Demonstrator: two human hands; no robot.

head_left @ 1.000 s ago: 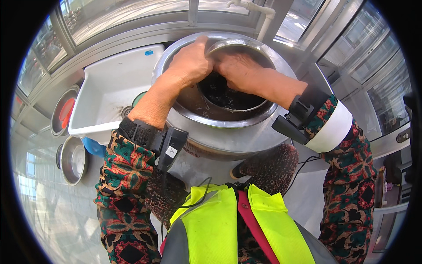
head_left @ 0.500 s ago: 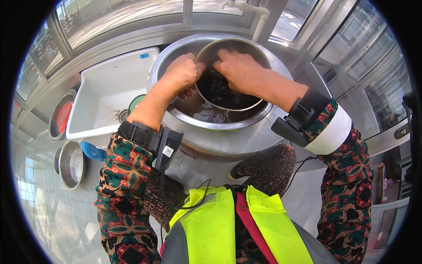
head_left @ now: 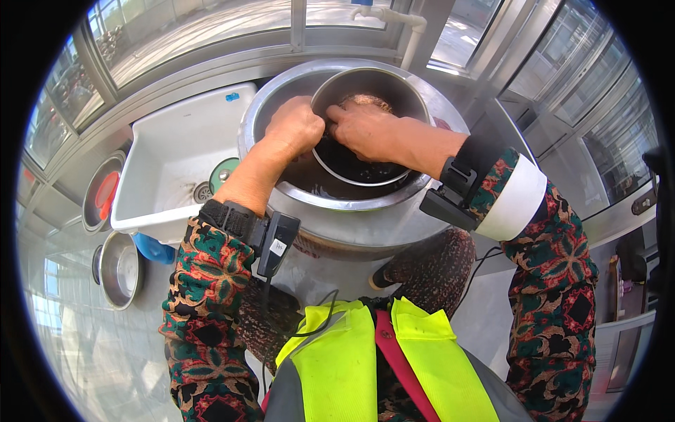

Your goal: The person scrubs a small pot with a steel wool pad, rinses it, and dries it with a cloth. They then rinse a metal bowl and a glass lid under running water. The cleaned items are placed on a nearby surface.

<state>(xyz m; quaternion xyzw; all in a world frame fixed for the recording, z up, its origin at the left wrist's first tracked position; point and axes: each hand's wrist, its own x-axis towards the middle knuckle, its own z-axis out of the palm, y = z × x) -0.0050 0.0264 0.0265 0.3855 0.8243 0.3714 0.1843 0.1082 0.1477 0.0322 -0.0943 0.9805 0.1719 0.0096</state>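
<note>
A round dark-bottomed pot (head_left: 336, 162) with a thin metal rim stands tilted inside a wide steel basin (head_left: 251, 105). My left hand (head_left: 297, 125) is closed on the pot's left rim, its fingertips hidden. Reaching into the pot, my right hand (head_left: 365, 130) has its fingers curled down against the inner left side. A coppery, glinting patch (head_left: 370, 101) shows just beyond that hand; whether it is a scouring pad or wet shine I cannot make out. Dark water lies in the basin below the pot.
Left of the basin is a white sink (head_left: 169, 144) with a drain and a round green-and-metal piece (head_left: 223, 171). Further left on the floor are a steel pan (head_left: 119, 271) and a bowl with a red item (head_left: 107, 190). A white pipe (head_left: 415, 35) runs behind the basin.
The pot has tilted and sunk slightly in the basin. My right hand has drawn left and lower inside it. The coppery patch has come into view beyond my right hand.
</note>
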